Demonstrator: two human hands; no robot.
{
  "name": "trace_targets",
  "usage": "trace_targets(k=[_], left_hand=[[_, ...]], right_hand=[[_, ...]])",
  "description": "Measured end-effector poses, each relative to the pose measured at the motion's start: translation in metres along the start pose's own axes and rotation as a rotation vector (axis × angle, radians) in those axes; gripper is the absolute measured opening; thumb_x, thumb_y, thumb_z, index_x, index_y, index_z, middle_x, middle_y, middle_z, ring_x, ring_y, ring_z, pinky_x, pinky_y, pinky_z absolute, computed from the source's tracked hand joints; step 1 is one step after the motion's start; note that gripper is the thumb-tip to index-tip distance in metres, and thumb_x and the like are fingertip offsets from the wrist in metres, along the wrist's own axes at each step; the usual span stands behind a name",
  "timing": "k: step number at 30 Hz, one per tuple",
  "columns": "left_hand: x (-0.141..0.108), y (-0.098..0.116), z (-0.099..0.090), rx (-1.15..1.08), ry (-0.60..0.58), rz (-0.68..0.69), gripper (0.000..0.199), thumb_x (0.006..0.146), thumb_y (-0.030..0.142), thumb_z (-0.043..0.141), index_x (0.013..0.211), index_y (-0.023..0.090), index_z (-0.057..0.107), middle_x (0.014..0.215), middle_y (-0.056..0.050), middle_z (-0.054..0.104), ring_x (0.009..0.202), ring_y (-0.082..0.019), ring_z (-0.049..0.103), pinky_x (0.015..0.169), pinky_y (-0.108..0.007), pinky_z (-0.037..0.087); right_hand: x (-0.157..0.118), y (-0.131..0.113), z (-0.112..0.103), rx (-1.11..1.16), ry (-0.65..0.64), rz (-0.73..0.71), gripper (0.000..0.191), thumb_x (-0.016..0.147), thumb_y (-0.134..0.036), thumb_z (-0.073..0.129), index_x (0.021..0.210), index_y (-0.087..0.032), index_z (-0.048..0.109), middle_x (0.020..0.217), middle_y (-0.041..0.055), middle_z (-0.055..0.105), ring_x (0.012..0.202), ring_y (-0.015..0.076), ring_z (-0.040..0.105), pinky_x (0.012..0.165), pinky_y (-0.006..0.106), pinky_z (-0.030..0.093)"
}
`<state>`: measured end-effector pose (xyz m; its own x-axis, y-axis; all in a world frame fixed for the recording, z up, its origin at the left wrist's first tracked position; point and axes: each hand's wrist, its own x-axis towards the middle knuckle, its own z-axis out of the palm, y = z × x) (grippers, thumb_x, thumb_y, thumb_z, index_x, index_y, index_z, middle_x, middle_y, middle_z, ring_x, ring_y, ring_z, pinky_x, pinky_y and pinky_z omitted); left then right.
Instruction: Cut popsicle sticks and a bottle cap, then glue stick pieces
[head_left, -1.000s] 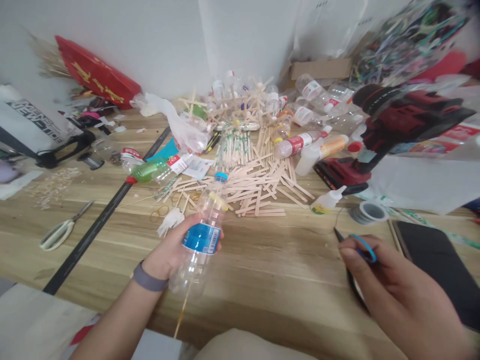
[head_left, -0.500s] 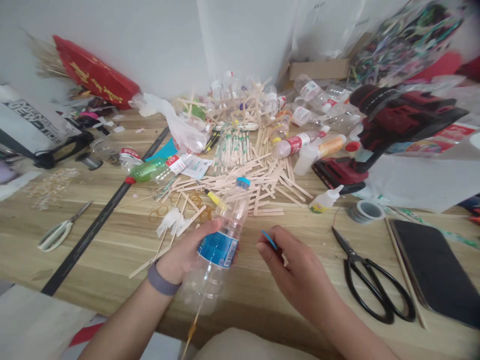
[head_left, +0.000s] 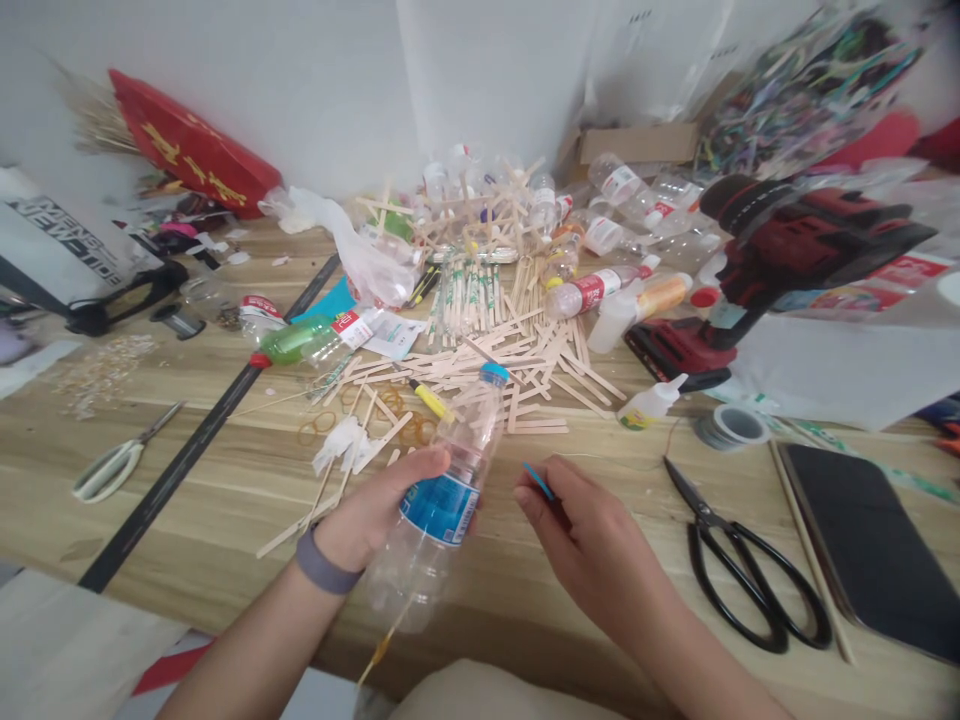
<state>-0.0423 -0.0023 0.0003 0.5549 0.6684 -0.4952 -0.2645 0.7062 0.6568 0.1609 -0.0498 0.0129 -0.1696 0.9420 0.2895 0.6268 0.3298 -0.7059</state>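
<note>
My left hand (head_left: 401,500) is wrapped round a clear plastic bottle (head_left: 420,570) with a blue label and a blue cap. The bottle leans, its cap pointing away from me over a heap of flat wooden sticks (head_left: 480,365). From its bottom end a thin stick (head_left: 367,668) with a yellowish band on it comes out towards me. To the right, apart from the bottle, my right hand (head_left: 585,520) pinches a thin blue strip (head_left: 538,481) between thumb and forefinger. Its other fingers are curled and partly hidden.
Black-handled scissors (head_left: 739,560) and a phone (head_left: 862,540) lie at right. Behind them stand a glue bottle (head_left: 651,403), a wire spool (head_left: 731,427) and a red cordless drill (head_left: 795,250). White-handled scissors (head_left: 120,465) lie at left. Plastic bottles (head_left: 615,185) pile up at the back.
The bottle in my left hand has shifted slightly, its cap now lower and a little to the right. My right hand has hardly moved and keeps its pinch.
</note>
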Motion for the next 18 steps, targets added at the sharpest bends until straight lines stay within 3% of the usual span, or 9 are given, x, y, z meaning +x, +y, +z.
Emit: trace_targets(k=[6, 18], left_hand=[[0.006, -0.001, 0.007, 0.0, 0.005, -0.007, 0.037, 0.071, 0.041, 0.078, 0.093, 0.012, 0.069, 0.082, -0.008, 0.072, 0.065, -0.018, 0.066, 0.062, -0.03, 0.052], [-0.013, 0.021, -0.014, -0.024, 0.17, 0.085, 0.037, 0.073, 0.04, 0.075, 0.096, 0.012, 0.069, 0.078, -0.01, 0.073, 0.065, -0.02, 0.069, 0.062, -0.028, 0.055]], right_hand=[[0.001, -0.002, 0.006, -0.007, -0.012, -0.004, 0.024, 0.093, -0.022, 0.042, 0.069, -0.024, 0.04, 0.061, -0.0023, 0.048, 0.052, 0.0134, 0.046, 0.049, 0.024, 0.035], [-0.013, 0.023, -0.011, -0.08, 0.061, 0.012, 0.025, 0.093, -0.025, 0.044, 0.068, -0.026, 0.04, 0.057, -0.0036, 0.046, 0.047, 0.0139, 0.045, 0.046, 0.025, 0.034]])
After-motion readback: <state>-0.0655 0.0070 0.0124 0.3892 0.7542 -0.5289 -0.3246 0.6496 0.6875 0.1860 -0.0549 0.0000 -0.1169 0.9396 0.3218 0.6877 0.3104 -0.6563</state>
